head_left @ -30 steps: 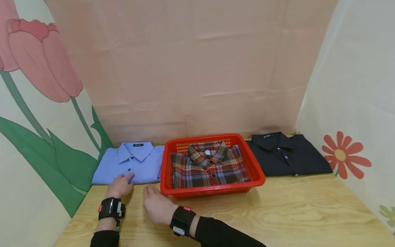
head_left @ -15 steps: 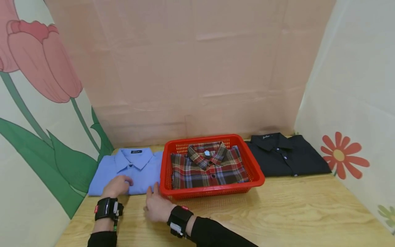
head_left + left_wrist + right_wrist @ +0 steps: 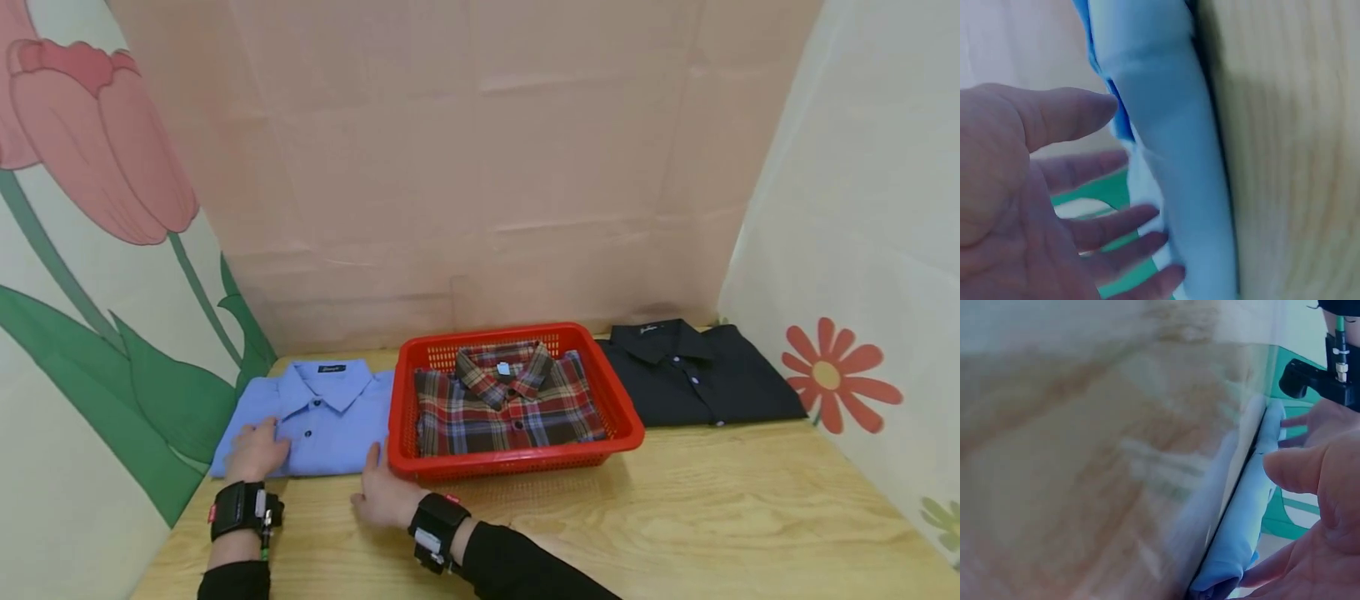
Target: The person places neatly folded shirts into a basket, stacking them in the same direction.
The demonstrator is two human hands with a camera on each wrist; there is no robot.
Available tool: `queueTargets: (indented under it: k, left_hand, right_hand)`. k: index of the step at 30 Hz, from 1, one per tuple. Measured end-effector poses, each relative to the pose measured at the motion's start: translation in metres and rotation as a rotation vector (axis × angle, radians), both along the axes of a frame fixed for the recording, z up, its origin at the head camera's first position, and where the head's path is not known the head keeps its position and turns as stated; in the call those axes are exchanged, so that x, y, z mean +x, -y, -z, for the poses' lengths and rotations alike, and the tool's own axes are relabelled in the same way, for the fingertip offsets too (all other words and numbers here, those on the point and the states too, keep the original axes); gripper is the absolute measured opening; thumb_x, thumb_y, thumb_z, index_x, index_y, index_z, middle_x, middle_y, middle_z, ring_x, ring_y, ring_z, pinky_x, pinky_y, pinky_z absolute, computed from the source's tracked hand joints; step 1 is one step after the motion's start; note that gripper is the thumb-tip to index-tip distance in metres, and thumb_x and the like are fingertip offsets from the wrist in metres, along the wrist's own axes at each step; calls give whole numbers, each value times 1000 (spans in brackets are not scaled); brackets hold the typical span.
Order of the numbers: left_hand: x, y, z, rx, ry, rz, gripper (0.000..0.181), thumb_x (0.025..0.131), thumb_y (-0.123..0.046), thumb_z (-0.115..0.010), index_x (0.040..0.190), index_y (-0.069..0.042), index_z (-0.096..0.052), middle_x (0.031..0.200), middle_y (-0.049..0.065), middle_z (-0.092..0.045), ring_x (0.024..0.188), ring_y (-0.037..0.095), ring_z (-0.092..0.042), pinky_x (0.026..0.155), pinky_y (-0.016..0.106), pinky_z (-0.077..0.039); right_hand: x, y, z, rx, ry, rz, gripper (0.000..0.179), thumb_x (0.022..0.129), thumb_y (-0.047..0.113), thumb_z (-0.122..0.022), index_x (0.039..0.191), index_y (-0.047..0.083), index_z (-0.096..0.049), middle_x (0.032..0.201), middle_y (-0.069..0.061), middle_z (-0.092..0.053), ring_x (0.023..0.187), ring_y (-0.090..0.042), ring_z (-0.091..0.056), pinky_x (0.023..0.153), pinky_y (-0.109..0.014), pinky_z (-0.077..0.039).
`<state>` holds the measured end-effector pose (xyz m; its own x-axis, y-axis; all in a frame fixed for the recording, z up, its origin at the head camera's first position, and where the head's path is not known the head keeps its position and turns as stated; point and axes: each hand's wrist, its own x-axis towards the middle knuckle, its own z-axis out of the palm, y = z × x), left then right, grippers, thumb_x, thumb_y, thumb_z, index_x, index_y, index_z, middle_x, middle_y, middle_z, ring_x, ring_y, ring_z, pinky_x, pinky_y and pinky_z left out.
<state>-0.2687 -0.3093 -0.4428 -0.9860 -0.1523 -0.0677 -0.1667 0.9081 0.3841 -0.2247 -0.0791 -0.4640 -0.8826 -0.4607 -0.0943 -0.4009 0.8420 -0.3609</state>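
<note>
A folded light blue shirt [image 3: 337, 433] with dark buttons lies at the left of the wooden table. My left hand [image 3: 255, 450] is over its front left part, fingertips at the cloth. In the left wrist view the fingers [image 3: 1116, 222] are spread and relaxed beside the shirt's thick folded edge [image 3: 1172, 150]. By the shirt's front right corner is my right hand [image 3: 386, 496], its fingertips between that corner and the red basket [image 3: 517, 462]. The right wrist view shows its thumb [image 3: 1294, 469] extended over the shirt's front edge [image 3: 1235, 525].
Inside the red basket lies a folded plaid shirt [image 3: 510, 408]. A folded black shirt [image 3: 697, 375] is on the right of the wooden table [image 3: 712, 508]. Walls stand close at the left, back and right.
The blue shirt has shifted toward me. My left hand has since moved left across its front, while my right hand has reached forward to the shirt's right corner.
</note>
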Motion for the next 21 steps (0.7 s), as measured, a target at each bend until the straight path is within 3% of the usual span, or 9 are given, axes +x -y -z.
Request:
queueTargets:
  k: [5,9,12,16,19,21]
  left_hand:
    - [5,15,4,43,41,-130,71,93,-26,-47,137,19,-13,127,57,-11,119,68,-10,94,79,-18]
    - [6,25,9,51,72,-158,77,94,-34,-45,137,20,-11,127,58,-13,117,69,-15,93,79,-18]
    - [4,30,10,46,89,-130,81,94,-41,-43,136,21,-13,129,55,-20,115,68,-23,91,79,-22]
    - [3,33,12,26,89,-122,81,94,-42,-42,136,21,-16,130,53,-25,115,67,-26,91,79,-23]
    - [4,32,9,14,85,-134,78,95,-41,-41,136,21,-17,130,53,-26,114,66,-27,91,78,-25]
    - [6,32,7,15,84,-142,78,96,-41,-40,135,22,-17,128,53,-27,113,66,-29,91,77,-27]
  right_hand:
    - [-1,1,0,-29,2,-4,71,93,37,-54,143,-7,-28,150,-29,-22,138,-33,-17,114,-43,-21]
    - [-1,1,0,-14,-35,1,66,95,35,-52,142,-6,-30,150,-28,-23,137,-33,-18,114,-44,-21]
    - [-2,1,0,60,-120,2,63,96,35,-51,141,-6,-34,147,-27,-29,135,-33,-25,113,-43,-24]
    - [-5,1,1,257,-315,-50,55,94,31,-52,134,-6,-44,132,-22,-49,120,-29,-44,104,-38,-39]
    - [-8,0,2,164,-325,-11,42,91,21,-56,123,-6,-53,110,-12,-59,101,-21,-53,90,-32,-49]
    - [-9,0,1,-81,-189,93,27,93,17,-53,111,-3,-56,97,-8,-57,91,-18,-52,84,-33,-50]
